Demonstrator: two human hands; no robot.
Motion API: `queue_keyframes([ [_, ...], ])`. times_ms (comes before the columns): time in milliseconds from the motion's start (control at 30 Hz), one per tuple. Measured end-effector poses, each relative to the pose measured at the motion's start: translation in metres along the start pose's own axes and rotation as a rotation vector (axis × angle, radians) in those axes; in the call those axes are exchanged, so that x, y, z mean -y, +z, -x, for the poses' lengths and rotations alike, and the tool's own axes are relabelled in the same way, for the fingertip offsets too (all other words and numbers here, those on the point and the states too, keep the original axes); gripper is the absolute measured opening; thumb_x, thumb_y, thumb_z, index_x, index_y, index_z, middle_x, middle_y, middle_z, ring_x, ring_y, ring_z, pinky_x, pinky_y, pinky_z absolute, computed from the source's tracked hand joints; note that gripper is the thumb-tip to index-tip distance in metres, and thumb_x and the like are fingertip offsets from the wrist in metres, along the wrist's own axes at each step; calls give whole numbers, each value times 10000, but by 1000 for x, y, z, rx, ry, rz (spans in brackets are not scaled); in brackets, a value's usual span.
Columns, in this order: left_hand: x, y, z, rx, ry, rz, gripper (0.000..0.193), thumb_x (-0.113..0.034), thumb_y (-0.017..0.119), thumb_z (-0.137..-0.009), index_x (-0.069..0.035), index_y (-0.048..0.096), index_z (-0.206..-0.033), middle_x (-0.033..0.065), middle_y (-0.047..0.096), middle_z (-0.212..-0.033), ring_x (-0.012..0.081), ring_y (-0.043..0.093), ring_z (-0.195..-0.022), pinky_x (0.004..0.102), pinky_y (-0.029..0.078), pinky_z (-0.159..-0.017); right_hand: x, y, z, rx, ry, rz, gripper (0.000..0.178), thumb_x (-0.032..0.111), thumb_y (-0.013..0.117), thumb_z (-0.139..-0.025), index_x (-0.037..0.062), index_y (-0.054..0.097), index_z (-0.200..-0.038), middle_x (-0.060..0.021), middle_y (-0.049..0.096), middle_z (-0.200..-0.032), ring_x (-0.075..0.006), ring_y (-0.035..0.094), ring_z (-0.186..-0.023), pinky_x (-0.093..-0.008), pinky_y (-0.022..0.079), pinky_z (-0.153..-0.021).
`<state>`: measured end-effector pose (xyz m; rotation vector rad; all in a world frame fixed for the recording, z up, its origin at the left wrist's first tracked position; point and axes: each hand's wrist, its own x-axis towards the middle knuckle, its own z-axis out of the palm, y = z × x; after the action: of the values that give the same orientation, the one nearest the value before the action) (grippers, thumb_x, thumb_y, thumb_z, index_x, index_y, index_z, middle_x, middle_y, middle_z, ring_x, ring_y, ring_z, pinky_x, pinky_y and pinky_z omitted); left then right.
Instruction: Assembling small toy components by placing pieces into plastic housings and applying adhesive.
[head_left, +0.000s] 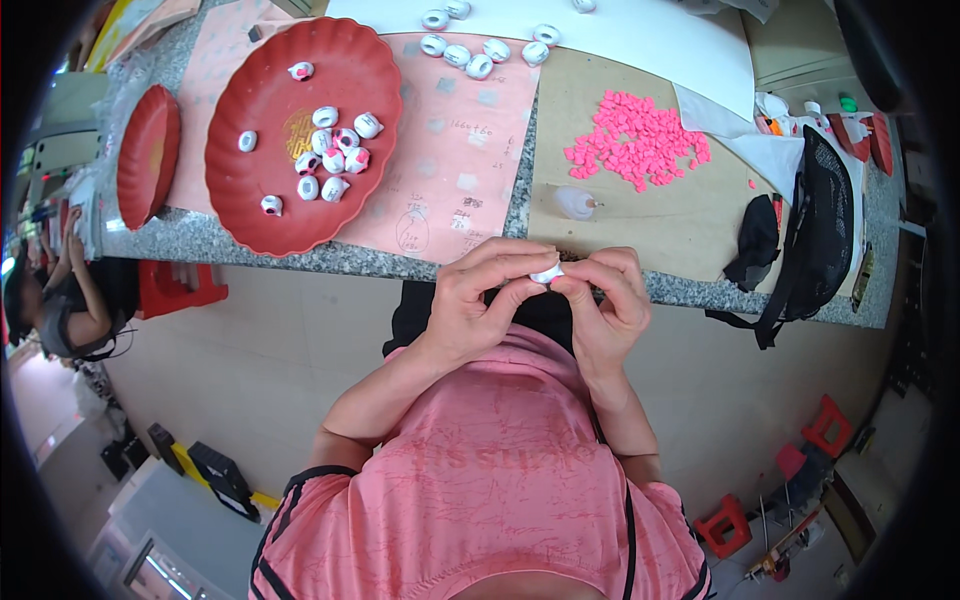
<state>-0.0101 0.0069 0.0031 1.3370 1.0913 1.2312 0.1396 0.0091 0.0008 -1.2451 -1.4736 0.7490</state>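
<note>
The left hand point(468, 300) is pinching one side of a small, rounded white piece point(545, 273), which is showing some pink low down. The piece is sitting between both hands' fingertips, by the surface's point(360, 262) near edge; the right hand point(612, 295) is pinching its other side.
</note>
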Motion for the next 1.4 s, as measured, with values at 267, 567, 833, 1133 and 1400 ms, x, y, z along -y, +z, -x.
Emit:
queue_keyframes([
  [267, -28, -46, -18, -218, 278, -504, 265, 26, 676, -718, -26, 656, -977, 112, 622, -988, 241, 608, -919, 329, 477, -797, -1, 1, -4, 25, 34, -131, 248, 18, 758, -665, 6, 639, -882, -45, 543, -839, -133, 501, -733, -239, 395, -607],
  [567, 5, -36, -116, -300, 291, -1021, 338, -53, 647, -731, -20, 596, -1064, 175, 562, -1036, 313, 551, -969, 349, 474, -797, -14, 4, -33, -34, 117, 119, 339, 35, 763, -670, 8, 614, -973, -52, 561, -947, -123, 496, -779, -244, 393, -642],
  [833, 12, -21, -125, -249, 88, -1072, 322, -61, 648, -762, 17, 570, -1065, 144, 574, -1083, 260, 595, -913, 319, 505, -742, -33, 3, -28, 43, 56, 60, 362, 8, 681, -749, -5, 544, -1085, -118, 579, -1091, -134, 537, -900, -242, 425, -725],
  [1133, -2, -30, -31, -57, -478, 873, 253, -43, 530, -899, 6, 536, -1147, 99, 584, -1092, 209, 603, -991, 298, 509, -836, 3, -24, -6, 2, 291, -287, 384, 95, 667, -793, -49, 517, -1116, -158, 593, -1025, -166, 585, -868, -265, 468, -768],
  [1400, 3, -23, -17, -59, -447, 836, 251, -4, 546, -874, -22, 549, -1125, 104, 579, -1113, 274, 572, -1078, 330, 517, -880, 15, -32, -4, 11, 103, -99, 383, 162, 788, -669, -47, 650, -958, -57, 553, -724, -118, 445, -608, -229, 343, -527],
])
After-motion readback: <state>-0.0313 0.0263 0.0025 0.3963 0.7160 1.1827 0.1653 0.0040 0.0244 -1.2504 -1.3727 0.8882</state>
